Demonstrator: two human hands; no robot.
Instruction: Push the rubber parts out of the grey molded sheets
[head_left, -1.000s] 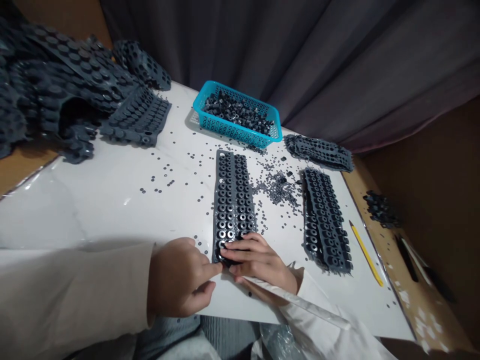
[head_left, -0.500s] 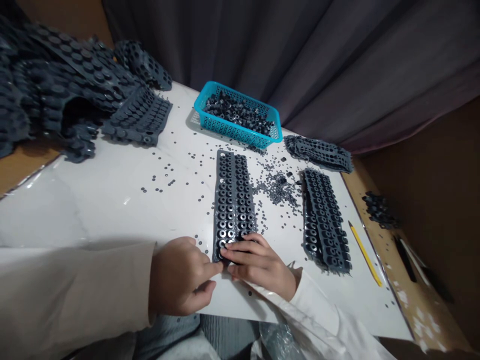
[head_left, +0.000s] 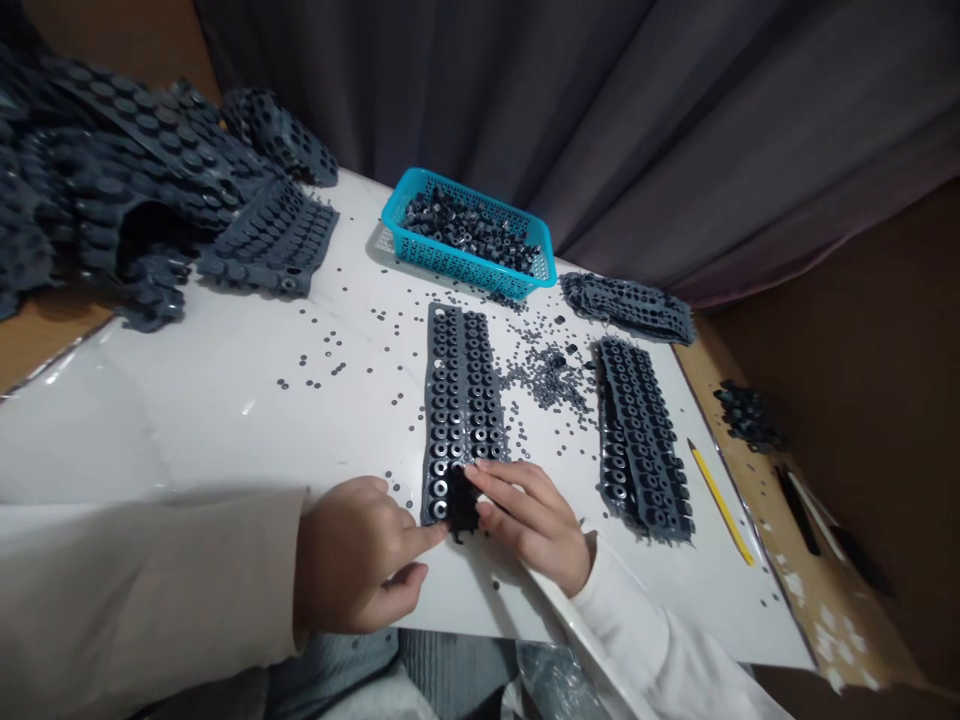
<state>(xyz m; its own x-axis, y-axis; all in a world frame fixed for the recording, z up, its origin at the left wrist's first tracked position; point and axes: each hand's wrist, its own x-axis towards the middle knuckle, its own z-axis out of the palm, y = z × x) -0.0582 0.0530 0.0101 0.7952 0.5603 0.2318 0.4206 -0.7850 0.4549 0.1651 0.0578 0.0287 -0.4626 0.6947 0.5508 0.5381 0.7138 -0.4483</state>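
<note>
A dark grey rubber sheet with rows of raised rings lies lengthwise before me on the white tabletop. My left hand has its index finger stretched to the sheet's near corner, thumb apart and other fingers curled, holding nothing. At the near end, right of that corner, my right hand has its fingers closed over the sheet's edge; its thumb is hidden. Beside those fingertips a black patch shows with a ragged lower edge. Whether it is a lifted flap or a separate piece I cannot tell.
Behind stands a turquoise basket of small black parts. Tiny grey discs are scattered right of the sheet. Further right lie stacked rubber sheets, a folded bundle and a yellow pencil. A large rubber-sheet heap is at left.
My right fingers have drawn back up and right from the sheet's near end, uncovering the black patch. My left hand stays about where it was.
</note>
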